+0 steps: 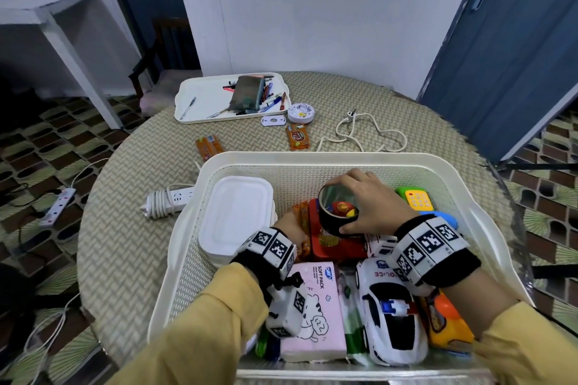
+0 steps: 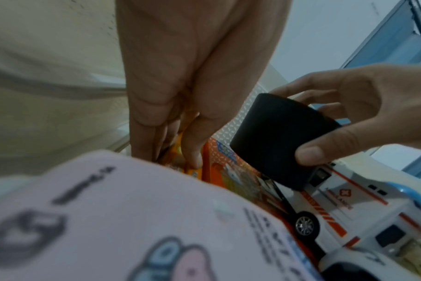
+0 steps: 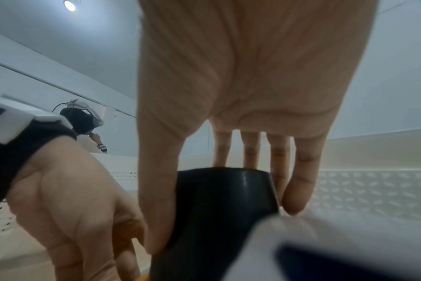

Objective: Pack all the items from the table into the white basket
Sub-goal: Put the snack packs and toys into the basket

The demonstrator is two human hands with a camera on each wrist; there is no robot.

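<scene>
The white basket (image 1: 312, 159) sits on the near side of the round table and holds several items. My right hand (image 1: 341, 206) grips a black tape roll (image 1: 331, 223) over the red box (image 1: 337, 247), thumb on the near side and fingers on the far side. In the left wrist view the tape roll (image 2: 281, 140) hangs just above a toy ambulance (image 2: 349, 205). My left hand (image 1: 294, 228) reaches down between the white lidded box (image 1: 234, 212) and the red box. Its thumb and fingers pinch an orange snack packet (image 2: 178, 152).
On the table beyond the basket lie two orange snack packets (image 1: 209, 147) (image 1: 298, 136), a round white device (image 1: 301, 112), a small white plate (image 1: 273, 120), a white cable (image 1: 359, 131), a white power strip (image 1: 165, 200) and a tray of pens (image 1: 194, 97).
</scene>
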